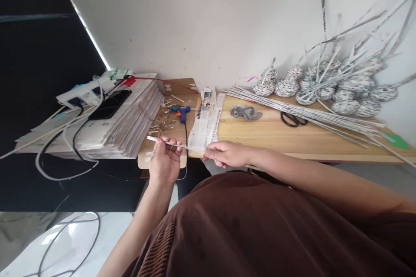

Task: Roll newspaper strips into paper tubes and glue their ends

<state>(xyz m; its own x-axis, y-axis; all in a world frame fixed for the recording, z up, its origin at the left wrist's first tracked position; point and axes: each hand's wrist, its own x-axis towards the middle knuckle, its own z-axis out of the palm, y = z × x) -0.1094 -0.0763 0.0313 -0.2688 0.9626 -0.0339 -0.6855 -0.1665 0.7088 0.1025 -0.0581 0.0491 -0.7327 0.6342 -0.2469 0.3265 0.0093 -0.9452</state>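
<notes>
My left hand (165,160) is closed around a thin rolled paper tube (152,138), whose white end sticks out past the thumb. The tube runs right, towards my right hand (225,153), which pinches its other part with thumb and fingers. Just beyond my hands, flat newspaper strips (208,121) lie on the table edge. A blue hot glue gun (183,114) rests on a piece of brown cardboard (143,162) with white scraps and dried glue about it. To the right is a crumpled grey cloth (245,113).
A tall paper stack (130,125) on the left bears a black phone (109,104) and a white power strip (86,92) with looping cables. Rightward on the wooden table (250,138) lie a bundle of paper tubes (302,112), black-handled scissors (293,119) and several woven paper gourd shapes (346,95).
</notes>
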